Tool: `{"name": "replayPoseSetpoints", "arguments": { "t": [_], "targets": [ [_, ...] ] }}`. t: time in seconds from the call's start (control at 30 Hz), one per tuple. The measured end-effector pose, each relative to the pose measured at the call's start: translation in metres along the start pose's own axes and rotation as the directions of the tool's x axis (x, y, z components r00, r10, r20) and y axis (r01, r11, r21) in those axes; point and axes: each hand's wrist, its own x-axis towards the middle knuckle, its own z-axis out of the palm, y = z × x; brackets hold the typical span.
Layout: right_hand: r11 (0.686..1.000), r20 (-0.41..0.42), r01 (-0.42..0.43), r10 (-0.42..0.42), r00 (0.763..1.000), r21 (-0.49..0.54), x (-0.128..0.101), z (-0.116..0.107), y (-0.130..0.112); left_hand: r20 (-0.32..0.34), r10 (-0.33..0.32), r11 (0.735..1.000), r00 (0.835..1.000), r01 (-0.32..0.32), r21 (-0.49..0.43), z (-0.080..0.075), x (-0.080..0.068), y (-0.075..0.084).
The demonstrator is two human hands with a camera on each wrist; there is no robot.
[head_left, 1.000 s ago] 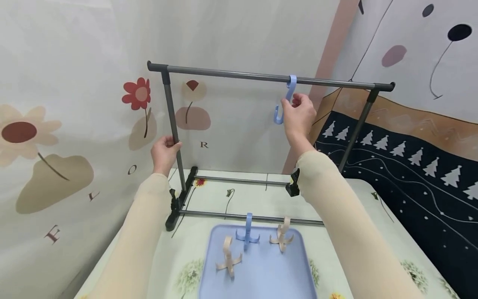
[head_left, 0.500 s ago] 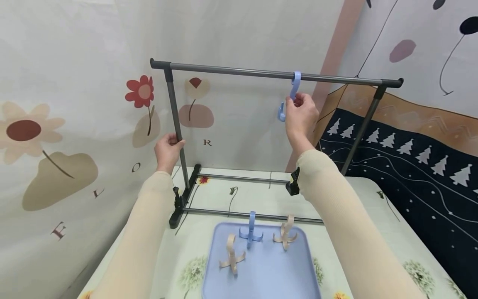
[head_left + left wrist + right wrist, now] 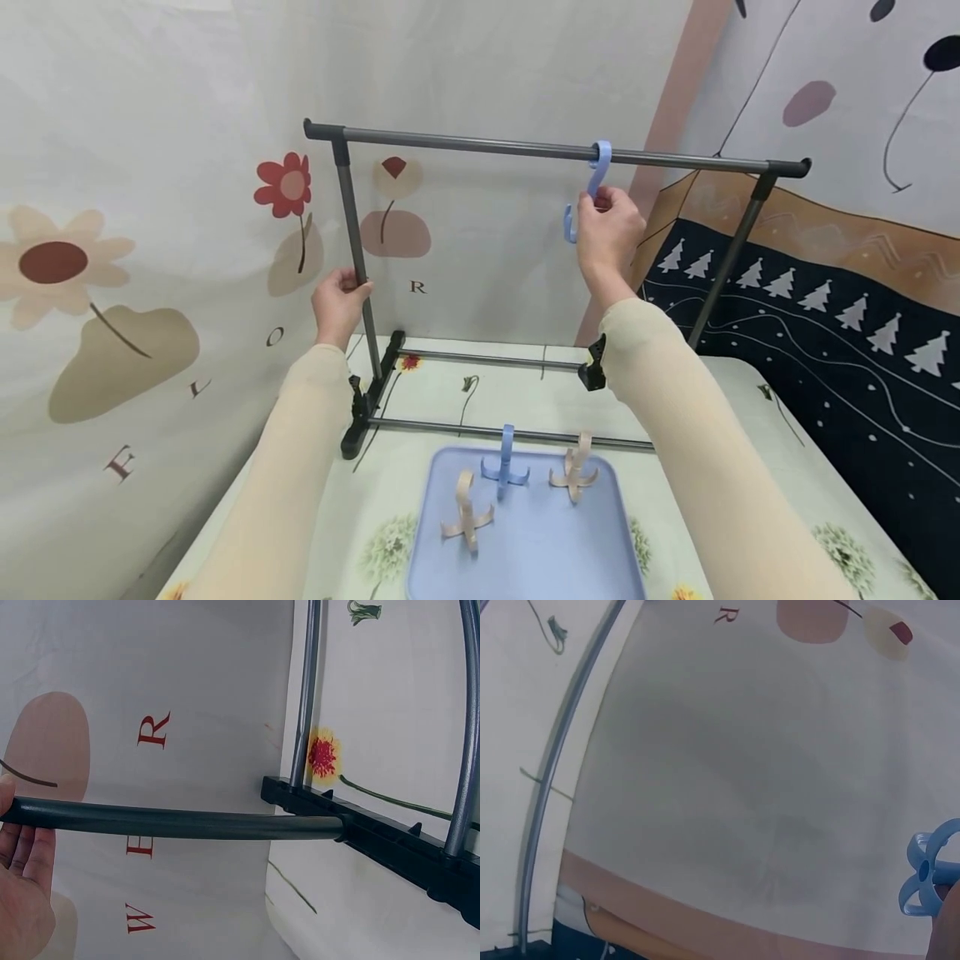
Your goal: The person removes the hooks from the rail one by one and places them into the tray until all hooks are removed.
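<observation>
Our right hand [image 3: 609, 229] pinches the blue hook [image 3: 592, 185] hung on the rack's top bar [image 3: 480, 147], right end. Left hand [image 3: 339, 302] grips the left post [image 3: 356, 250]. Rack sits on a floral table [image 3: 750, 433]; blue tray [image 3: 525, 542] at the near edge.

Staged tabletop set, home-like in dress. Printed fabric backdrops [image 3: 150, 208] with flowers and loose letters hang behind; a dark tree-pattern cloth [image 3: 825, 333] drapes at the right edge. Table [image 3: 750, 417] under a floral cover carries a small garment rack [image 3: 525, 152] and a blue tray [image 3: 525, 542] of hooks.
</observation>
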Motion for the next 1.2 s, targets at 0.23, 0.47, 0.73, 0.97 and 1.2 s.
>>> {"name": "replayPoseSetpoints", "arguments": {
  "t": [0.23,0.47,0.73,0.97,1.2],
  "targets": [
    [0.999,0.0,0.034,-0.034,0.999,-0.027,0.009,-0.006,-0.011,0.003,-0.002,1.0,1.0,0.002,-0.001,0.001,0.003,-0.001],
    [0.999,0.019,0.016,-0.015,1.0,-0.036,0.015,-0.009,-0.021,-0.008,-0.003,1.0,1.0,0.003,0.0,0.001,0.005,-0.001],
    [0.999,0.01,0.042,-0.042,0.999,-0.015,0.018,-0.013,-0.026,-0.009,0.0,1.0,1.0,0.001,0.003,0.002,0.002,-0.004],
    [0.998,0.013,0.058,-0.059,0.998,0.033,0.01,-0.017,-0.024,0.007,-0.015,1.0,1.0,0.015,0.021,0.003,0.0,-0.005],
    [0.989,0.037,0.119,-0.123,0.992,0.088,0.004,-0.021,-0.02,0.0,-0.01,1.0,1.0,0.01,0.013,0.002,0.002,-0.001]
  ]
}}
